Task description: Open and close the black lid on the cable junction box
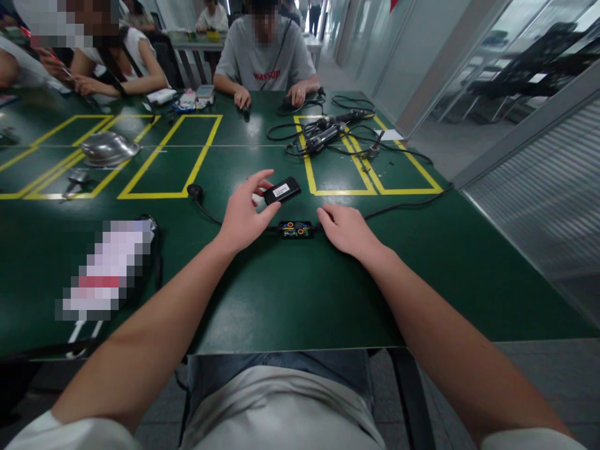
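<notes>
My left hand (248, 211) has a black plastic cover (281, 191) with a white label between its thumb and fingers, tilted above the green table. Just below it lies the open black case (295, 230), its circuit board with coils and coloured parts bare. A black cable runs out of both ends of this case, with a plug (195, 192) at the left end. Curled in beside the case's right end, my right hand (347, 228) pinches the cable (403, 205) there. Its fingertips are partly hidden.
Yellow tape marks boxes on the green table (300, 300). Farther off are tangled black cables with a dark tool (325, 136) and a shiny metal bowl-like part (110, 149). A blurred-out pouch (110, 269) lies at left. A person (265, 56) sits opposite, hands on small dark items.
</notes>
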Tool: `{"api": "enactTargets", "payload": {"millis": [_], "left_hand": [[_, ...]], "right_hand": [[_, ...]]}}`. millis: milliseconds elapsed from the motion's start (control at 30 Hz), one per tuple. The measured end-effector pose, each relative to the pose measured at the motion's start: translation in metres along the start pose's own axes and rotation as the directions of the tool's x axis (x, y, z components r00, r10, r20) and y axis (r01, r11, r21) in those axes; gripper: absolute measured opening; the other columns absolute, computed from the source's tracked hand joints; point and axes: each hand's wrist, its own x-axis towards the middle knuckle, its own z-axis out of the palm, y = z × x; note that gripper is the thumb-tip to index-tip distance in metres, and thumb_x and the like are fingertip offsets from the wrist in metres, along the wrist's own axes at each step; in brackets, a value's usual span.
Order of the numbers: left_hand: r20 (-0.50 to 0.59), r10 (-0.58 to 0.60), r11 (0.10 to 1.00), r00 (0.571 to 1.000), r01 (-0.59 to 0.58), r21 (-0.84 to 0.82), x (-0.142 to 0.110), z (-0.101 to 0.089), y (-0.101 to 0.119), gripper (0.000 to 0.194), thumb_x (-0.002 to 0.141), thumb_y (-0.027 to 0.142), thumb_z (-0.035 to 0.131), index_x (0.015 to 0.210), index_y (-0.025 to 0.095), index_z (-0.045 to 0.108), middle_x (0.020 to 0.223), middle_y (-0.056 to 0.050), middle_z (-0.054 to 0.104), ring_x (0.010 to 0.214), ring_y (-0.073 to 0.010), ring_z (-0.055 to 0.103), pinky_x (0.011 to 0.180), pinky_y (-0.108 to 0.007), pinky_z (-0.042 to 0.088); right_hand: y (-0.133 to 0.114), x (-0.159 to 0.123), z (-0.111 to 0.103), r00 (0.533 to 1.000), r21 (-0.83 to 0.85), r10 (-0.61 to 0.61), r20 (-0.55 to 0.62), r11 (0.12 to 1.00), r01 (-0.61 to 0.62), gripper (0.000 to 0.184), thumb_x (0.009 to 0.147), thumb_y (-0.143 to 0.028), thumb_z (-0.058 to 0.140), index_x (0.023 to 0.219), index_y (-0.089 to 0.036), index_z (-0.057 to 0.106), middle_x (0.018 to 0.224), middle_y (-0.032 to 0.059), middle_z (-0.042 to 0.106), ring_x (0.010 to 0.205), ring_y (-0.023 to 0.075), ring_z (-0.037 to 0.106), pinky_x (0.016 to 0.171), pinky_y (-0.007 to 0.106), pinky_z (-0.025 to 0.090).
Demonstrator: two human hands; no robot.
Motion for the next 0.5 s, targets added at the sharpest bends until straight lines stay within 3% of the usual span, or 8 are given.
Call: {"api": "enactTargets", "payload": {"millis": [67,133,267,367,500], "left_hand": [[0.033,0.055,0.998,0.998,-0.054,-0.045,-0.001,-0.003,0.004,0.066,0.095,0.031,0.079,0.16,0.023,0.068,0.143,-0.011,0.083,0.115,-0.0266,0.078,0.091,-0.037,0.063],[0.161,0.1,0.994,0.982,-0.093,-0.05,-0.003,-0.005,0.008,0.061,0.097,0.032,0.078,0.157,0.025,0.071,0.142,-0.01,0.083,0.117,-0.0276,0.078,0.095,-0.039,0.063],[0.452,0.118,0.987,0.884,-0.154,0.044,-0.006,-0.004,0.013,0.055,0.097,0.031,0.079,0.152,0.026,0.076,0.142,-0.01,0.084,0.128,-0.0324,0.076,0.118,-0.053,0.058],[0.492,0.082,0.98,0.867,-0.161,0.12,-0.006,-0.002,0.017,0.053,0.099,0.031,0.08,0.152,0.027,0.077,0.146,-0.009,0.083,0.133,-0.0344,0.074,0.125,-0.058,0.052],[0.499,0.012,0.978,0.866,-0.113,0.173,-0.005,-0.002,0.019,0.058,0.099,0.032,0.082,0.156,0.025,0.075,0.144,-0.01,0.084,0.129,-0.0342,0.075,0.122,-0.056,0.056]], "right_hand": [[0.001,0.0,0.001,1.0,0.011,0.004,-0.01,1.0,-0.004,0.037,0.119,-0.03,0.039,0.096,-0.023,0.067,0.108,0.0133,0.082,0.101,0.031,0.073,0.083,0.038,0.039],[0.001,0.0,0.001,1.0,0.016,0.007,-0.019,1.0,-0.007,0.037,0.119,-0.031,0.038,0.101,-0.023,0.069,0.11,0.0137,0.083,0.103,0.0317,0.074,0.083,0.038,0.04],[0.001,0.0,0.001,1.0,0.025,0.006,-0.023,1.0,-0.006,0.04,0.121,-0.038,0.038,0.103,-0.023,0.071,0.108,0.0135,0.084,0.101,0.0316,0.074,0.082,0.037,0.041],[-0.002,-0.001,-0.002,1.0,0.042,0.02,-0.007,0.999,-0.019,0.041,0.121,-0.041,0.04,0.103,-0.023,0.071,0.106,0.0132,0.083,0.1,0.0318,0.074,0.082,0.038,0.041],[-0.006,-0.002,-0.005,0.999,0.069,0.031,0.022,0.997,-0.032,0.038,0.121,-0.044,0.044,0.104,-0.023,0.071,0.102,0.0116,0.082,0.098,0.0314,0.074,0.084,0.039,0.042]]}}
